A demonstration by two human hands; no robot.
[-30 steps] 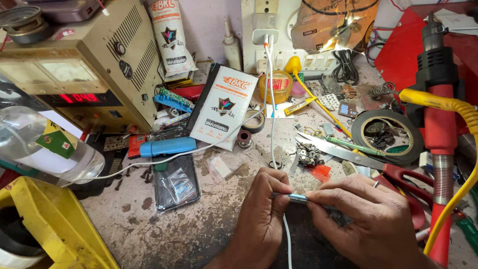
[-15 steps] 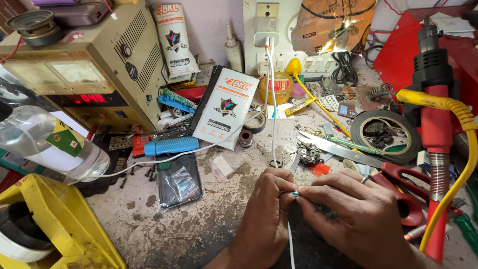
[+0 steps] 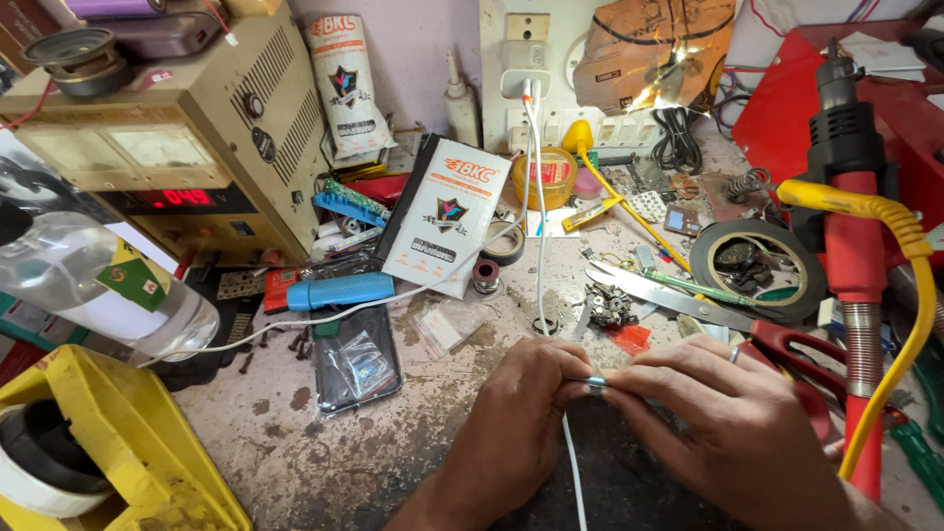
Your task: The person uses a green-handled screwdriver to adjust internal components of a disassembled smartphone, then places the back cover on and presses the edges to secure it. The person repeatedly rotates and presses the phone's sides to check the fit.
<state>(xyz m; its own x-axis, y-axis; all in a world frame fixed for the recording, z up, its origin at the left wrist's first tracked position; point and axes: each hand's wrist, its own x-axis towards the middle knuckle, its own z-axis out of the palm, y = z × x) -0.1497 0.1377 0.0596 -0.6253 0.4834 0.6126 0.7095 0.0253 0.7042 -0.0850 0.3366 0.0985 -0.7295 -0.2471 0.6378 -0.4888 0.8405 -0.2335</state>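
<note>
Head view: our left hand (image 3: pixel 511 413) and right hand (image 3: pixel 708 413) pinch what seems a small metal plug (image 3: pixel 595 383) on the white cable (image 3: pixel 573 472); hard squeezing could bend it.

Small electronics repair workshop, stained cluttered workbench (image 3: pixel 295 452), beige bench power supply (image 3: pixel 167 147) with red digits far left, red hot-air gun (image 3: pixel 851 197) on right, black tape roll (image 3: pixel 757 270), scissors (image 3: pixel 708 315), loose screws (image 3: pixel 280 339), wall socket panel (image 3: pixel 526 59) far
</note>
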